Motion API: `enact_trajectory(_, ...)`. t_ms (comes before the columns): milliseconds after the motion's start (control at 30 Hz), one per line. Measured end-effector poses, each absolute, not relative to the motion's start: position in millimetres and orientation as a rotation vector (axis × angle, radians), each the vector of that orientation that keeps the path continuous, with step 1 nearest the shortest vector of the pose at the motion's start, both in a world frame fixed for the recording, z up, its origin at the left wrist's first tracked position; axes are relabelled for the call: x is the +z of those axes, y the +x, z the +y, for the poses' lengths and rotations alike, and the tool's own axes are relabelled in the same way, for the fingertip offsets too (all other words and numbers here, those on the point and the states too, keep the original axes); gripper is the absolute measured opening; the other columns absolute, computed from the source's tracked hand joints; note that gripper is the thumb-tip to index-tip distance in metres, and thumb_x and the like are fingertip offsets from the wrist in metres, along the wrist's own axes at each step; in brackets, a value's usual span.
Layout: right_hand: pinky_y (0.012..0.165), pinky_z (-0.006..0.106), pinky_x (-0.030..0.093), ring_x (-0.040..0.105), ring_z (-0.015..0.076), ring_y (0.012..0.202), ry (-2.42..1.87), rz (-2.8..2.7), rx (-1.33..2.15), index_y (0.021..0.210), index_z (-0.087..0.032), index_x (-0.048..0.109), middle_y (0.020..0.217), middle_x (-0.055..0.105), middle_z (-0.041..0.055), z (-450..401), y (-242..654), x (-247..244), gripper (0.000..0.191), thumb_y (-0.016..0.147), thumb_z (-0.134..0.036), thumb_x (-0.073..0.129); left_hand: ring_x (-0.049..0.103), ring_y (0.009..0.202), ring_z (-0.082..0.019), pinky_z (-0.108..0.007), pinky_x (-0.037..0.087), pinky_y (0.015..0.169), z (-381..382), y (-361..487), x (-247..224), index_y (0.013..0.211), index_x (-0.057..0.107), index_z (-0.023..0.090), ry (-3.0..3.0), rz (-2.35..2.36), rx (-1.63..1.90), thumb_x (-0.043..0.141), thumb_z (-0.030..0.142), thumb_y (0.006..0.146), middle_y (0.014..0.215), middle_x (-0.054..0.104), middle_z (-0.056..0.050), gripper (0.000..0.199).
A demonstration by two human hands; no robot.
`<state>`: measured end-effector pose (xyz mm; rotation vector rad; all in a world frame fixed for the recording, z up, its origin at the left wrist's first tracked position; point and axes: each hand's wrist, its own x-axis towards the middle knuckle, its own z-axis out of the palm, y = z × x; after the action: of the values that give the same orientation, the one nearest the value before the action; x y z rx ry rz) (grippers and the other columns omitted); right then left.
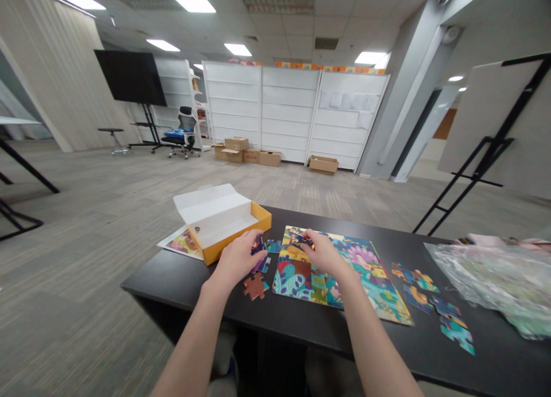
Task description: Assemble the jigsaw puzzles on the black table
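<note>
A colourful jigsaw puzzle lies on the black table, largely filled with joined pieces. My right hand is over its upper left part, fingers bent and pinched on a dark puzzle piece. Just left of the puzzle, my left hand curls its fingers and thumb around a dark purple puzzle piece; part of it is hidden by the fingers. Close by lie a brown puzzle piece and a blue puzzle piece. Several loose pieces are spread to the right of the puzzle.
An open yellow box with a white inside stands at the table's left, partly on a printed sheet. Crumpled clear plastic covers the right end. The table's front edge runs below my forearms. A board stand rises beyond the right.
</note>
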<state>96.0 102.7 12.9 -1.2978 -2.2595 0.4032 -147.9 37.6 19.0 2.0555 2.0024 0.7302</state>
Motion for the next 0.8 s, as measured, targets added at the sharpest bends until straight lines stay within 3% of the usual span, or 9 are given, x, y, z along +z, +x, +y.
enact_trajectory(133, 0.069, 0.029, 0.043, 0.059, 0.0175, 0.072, -1.311, -2.143, 0.486, 0.104, -0.019, 0.060, 0.087, 0.068, 0.0036, 99, 108, 17, 0.017, 0.090, -0.024, 0.052, 0.061, 0.117, -0.025, -0.038, 0.047, 0.103, 46, -128, 17, 0.130, 0.056, 0.024, 2.135, 1.664, 1.003, 0.065, 0.033, 0.087, 0.128, 0.066, -0.007, 0.045)
enact_trajectory(333, 0.060, 0.025, 0.040, 0.050, 0.0133, 0.062, -1.173, -2.207, 0.793, 0.095, -0.019, 0.063, 0.071, 0.057, -0.0032, 76, 122, 26, 0.013, 0.087, -0.023, 0.054, 0.062, 0.119, -0.021, -0.036, 0.048, 0.105, 62, -94, 9, 0.134, 0.051, 0.023, 2.056, 1.300, 1.109, 0.059, 0.027, 0.092, 0.131, 0.063, -0.008, 0.042)
enact_trajectory(533, 0.051, 0.023, 0.032, 0.042, 0.0101, 0.054, -1.171, -2.282, 0.911, 0.090, -0.020, 0.065, 0.062, 0.049, -0.0058, 58, 127, 27, 0.010, 0.086, -0.022, 0.056, 0.060, 0.119, -0.024, -0.039, 0.047, 0.105, 64, -84, 12, 0.128, 0.055, 0.022, 2.156, 1.425, 0.916, 0.060, 0.023, 0.090, 0.126, 0.062, -0.009, 0.038)
enact_trajectory(800, 0.043, 0.022, 0.032, 0.044, 0.0088, 0.042, -1.318, -2.246, 0.999, 0.095, -0.022, 0.062, 0.058, 0.053, -0.0060, 55, 130, 22, 0.012, 0.088, -0.020, 0.053, 0.059, 0.119, -0.023, -0.038, 0.045, 0.105, 72, -88, 4, 0.129, 0.052, 0.020, 2.203, 1.516, 0.963, 0.055, 0.021, 0.093, 0.127, 0.060, -0.011, 0.036)
